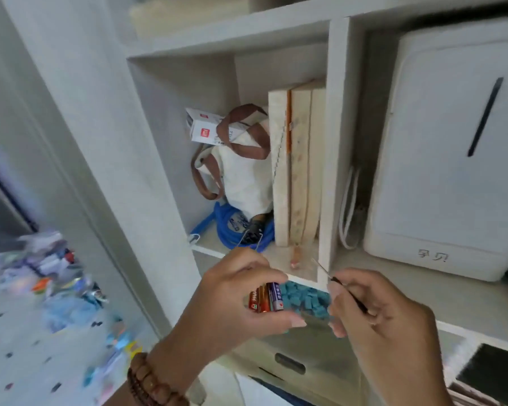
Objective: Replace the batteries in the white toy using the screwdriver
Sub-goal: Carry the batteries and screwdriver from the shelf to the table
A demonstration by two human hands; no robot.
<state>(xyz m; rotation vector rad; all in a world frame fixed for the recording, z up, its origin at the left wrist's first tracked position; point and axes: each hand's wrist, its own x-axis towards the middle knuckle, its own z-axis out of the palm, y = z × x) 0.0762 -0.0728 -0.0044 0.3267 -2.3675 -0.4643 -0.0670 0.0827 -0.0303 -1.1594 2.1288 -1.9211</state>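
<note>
My left hand (241, 300) grips a few batteries (266, 297), red, gold and purple, side by side between fingers and thumb. My right hand (376, 312) holds a thin screwdriver (342, 288), its metal tip pointing up and left toward the shelf. Between both hands is a clear container of small blue pieces (302, 300), partly hidden by my fingers. The white toy is not in sight.
A white shelf unit (332, 136) stands in front, its cubby holding a cream bag with brown straps (241, 171), upright books (298, 171) and blue rope (232, 227). A large white appliance (452, 159) fills the right cubby. Drawers (291, 364) lie below. Blurred colourful clutter (50, 273) lies at left.
</note>
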